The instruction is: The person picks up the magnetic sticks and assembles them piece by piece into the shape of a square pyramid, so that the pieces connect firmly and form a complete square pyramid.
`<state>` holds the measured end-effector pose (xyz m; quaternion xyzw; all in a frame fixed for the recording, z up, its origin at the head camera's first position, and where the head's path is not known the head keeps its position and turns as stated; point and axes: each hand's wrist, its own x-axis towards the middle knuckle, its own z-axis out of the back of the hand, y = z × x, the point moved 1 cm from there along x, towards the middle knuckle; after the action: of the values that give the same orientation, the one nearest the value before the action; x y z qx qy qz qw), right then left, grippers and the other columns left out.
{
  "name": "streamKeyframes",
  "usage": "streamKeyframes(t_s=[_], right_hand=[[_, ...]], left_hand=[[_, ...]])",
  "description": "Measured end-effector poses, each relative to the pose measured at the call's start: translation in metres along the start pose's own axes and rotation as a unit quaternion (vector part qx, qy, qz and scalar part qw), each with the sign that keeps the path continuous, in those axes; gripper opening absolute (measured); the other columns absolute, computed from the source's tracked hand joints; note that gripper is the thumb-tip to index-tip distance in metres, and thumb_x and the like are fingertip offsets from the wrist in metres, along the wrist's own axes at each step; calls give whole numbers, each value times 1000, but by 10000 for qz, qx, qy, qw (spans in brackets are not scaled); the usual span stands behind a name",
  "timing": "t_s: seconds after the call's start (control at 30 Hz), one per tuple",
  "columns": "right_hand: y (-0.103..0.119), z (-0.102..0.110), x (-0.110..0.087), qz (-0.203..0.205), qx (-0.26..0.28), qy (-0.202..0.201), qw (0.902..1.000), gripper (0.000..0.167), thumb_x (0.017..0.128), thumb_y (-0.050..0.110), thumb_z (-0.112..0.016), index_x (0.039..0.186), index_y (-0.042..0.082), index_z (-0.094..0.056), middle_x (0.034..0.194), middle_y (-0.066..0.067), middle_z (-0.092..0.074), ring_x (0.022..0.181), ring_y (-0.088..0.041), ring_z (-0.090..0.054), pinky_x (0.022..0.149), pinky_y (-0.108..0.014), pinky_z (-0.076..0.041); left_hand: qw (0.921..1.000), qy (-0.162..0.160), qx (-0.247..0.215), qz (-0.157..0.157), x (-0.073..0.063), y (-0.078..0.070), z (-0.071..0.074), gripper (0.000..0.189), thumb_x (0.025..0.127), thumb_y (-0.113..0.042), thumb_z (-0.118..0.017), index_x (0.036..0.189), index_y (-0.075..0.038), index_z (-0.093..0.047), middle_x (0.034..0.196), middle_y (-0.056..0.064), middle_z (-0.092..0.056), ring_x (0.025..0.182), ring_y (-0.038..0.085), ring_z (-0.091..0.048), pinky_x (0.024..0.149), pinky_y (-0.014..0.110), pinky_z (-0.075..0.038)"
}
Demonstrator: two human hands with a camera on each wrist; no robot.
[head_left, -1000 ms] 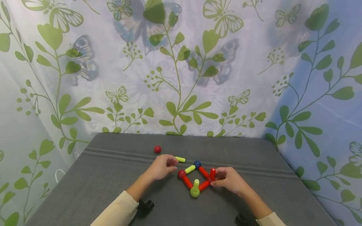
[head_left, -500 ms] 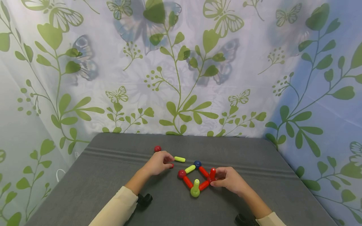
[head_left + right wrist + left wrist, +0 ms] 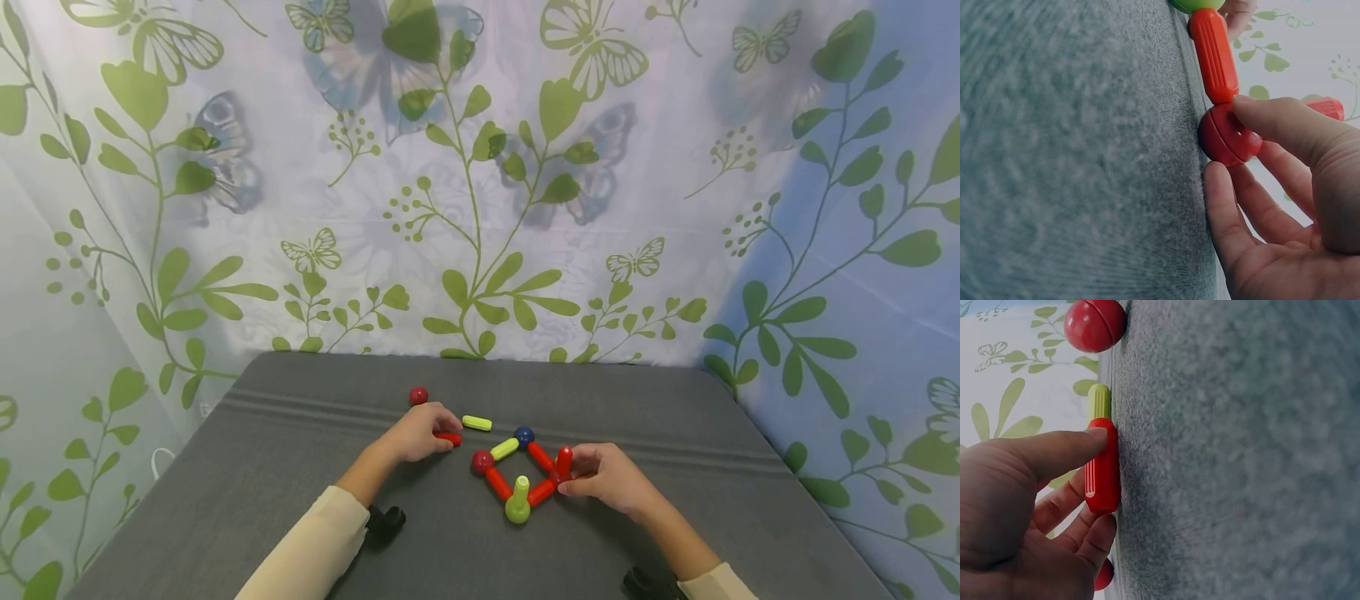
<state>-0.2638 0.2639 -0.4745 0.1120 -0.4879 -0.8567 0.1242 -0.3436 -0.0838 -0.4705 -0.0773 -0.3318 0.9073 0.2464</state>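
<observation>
My left hand (image 3: 420,432) pinches a red magnetic rod (image 3: 1102,465) between thumb and fingers, low over the table. Beside it lies a loose yellow-green rod (image 3: 477,423). My right hand (image 3: 611,477) holds the red ball (image 3: 1225,134) at the right corner of a four-sided frame. From that corner a red rod (image 3: 564,461) stands up. A green ball (image 3: 517,510) forms the near corner, with a yellow-green rod (image 3: 522,489) upright on it. A blue ball (image 3: 524,437) and another red ball (image 3: 482,462) make the far and left corners. Red and yellow-green rods join them.
Just beyond my left hand sits a loose red ball (image 3: 418,396). The grey cloth-covered table (image 3: 300,467) ends at a leaf-and-butterfly curtain (image 3: 480,208). Black wrist straps (image 3: 386,525) show at my forearms.
My left hand has shifted a little left, away from the frame. The red rod, hidden a second ago, now shows lengthwise between its fingers. My right hand and the frame stay still.
</observation>
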Motion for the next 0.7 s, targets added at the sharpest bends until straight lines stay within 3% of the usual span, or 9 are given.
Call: streamKeyframes(t_s=[0.47,0.7], right_hand=[[-2,1,2,-36,38,46,10000,39,82,16,-86,116,3,-72,107,-10,-75,95,-22,-66,79,-30,-56],[-2,0,1,-58,52,49,10000,41,82,16,-86,118,1,-71,107,-10,-75,94,-21,-66,78,-29,-56]], left_hand=[[9999,65,89,36,4,1,0,23,87,-6,-80,107,-14,-76,103,-1,-69,97,19,-61,91,44,-55],[9995,-91,-79,-284,1,-4,-3,22,90,-10,-78,112,-14,-75,103,0,-70,95,17,-61,91,43,-54]])
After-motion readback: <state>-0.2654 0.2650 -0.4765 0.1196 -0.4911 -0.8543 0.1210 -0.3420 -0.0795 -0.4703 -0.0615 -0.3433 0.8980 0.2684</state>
